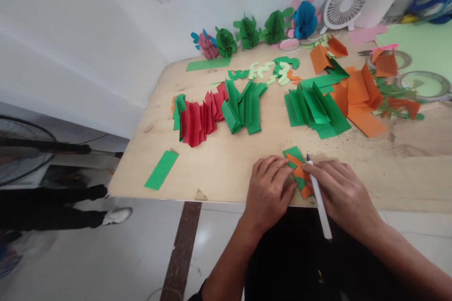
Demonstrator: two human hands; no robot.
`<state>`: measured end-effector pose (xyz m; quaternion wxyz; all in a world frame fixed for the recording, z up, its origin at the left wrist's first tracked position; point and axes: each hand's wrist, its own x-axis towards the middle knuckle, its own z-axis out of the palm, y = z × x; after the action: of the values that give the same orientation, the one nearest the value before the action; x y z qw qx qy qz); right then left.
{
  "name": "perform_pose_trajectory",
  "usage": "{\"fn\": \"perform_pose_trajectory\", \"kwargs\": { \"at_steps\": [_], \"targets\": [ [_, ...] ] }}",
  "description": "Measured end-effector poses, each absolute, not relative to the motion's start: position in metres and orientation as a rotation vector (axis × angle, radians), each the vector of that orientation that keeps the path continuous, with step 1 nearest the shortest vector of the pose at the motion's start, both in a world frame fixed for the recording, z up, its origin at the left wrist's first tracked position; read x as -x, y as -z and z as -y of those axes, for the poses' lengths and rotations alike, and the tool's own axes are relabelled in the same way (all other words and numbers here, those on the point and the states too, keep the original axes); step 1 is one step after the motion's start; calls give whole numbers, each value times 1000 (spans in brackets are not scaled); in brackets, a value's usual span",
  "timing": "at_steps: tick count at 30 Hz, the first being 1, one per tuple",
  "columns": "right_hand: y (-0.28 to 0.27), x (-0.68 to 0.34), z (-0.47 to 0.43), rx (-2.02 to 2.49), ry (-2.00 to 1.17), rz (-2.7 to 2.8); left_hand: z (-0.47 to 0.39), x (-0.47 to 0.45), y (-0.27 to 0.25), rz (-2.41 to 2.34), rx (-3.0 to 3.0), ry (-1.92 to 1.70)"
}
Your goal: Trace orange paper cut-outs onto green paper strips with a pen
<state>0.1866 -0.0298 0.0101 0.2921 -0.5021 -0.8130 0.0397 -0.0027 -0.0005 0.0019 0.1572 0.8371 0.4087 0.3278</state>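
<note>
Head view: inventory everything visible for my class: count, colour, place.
paper figures: five, pink, green and blue, back edge
small fan: one, white, back right
pink sheet: one, pink, back right
large sheet: one, pale green, far right
tape rolls: three, pale, back and right
curls: several, mostly green, back middle
pleated row: one, red, centre left
folded bundles: two, green, table middle
folded sheets: several, orange, right
loose strips: two, green, table's left side
short strip: one, green, between the hands
wavy piece: apparently one, orange, on short strip
pen: one, white, in right hand
table: one, light wood, centre
large fan: one, black, left edge
bystander's shoe: one, white, left floor
left hand: one, on the papers
right hand: one, holding the pen
</note>
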Motion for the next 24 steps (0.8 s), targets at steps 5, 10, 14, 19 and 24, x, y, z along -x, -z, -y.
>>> {"fn": "perform_pose_trajectory", "kwargs": {
  "at_steps": [5,10,14,19,24],
  "targets": [
    [-10,-187,30,1339,-127,2149,-2,-4,-3,-1224,-2396,-928],
    [-10,-186,29,1332,-128,2148,-4,-9,-3,-1274,-2407,-900],
    [-10,-186,29,1310,-100,2155,-4,-11,-4,-1298,-2406,-892],
    [-9,-186,29,1319,-126,2139,-4,-11,-6,-1329,-2417,-881],
    [-8,-187,30,1321,-123,2134,-5,-10,-7,-1342,-2420,-890]
  ]
}}
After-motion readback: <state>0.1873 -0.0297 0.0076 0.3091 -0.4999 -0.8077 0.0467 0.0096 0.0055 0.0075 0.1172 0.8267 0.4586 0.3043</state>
